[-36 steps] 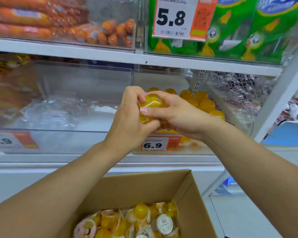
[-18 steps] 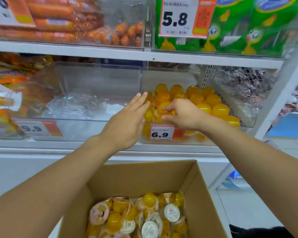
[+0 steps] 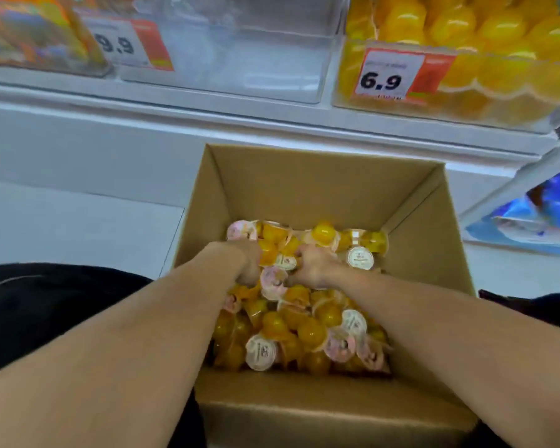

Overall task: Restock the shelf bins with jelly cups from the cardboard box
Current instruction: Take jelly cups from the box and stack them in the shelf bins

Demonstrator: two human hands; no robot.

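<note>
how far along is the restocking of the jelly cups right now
Done: the bin tagged 6.9 already holds many yellow cups. In hand: left hand and right hand are down in the cardboard box, gathering jelly cups. Left: a large pile remains in the box.

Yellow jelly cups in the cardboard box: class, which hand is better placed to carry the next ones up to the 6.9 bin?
Right hand, probably: the clear 6.9 bin is up on its side. Both hands are already among the cups.
</note>
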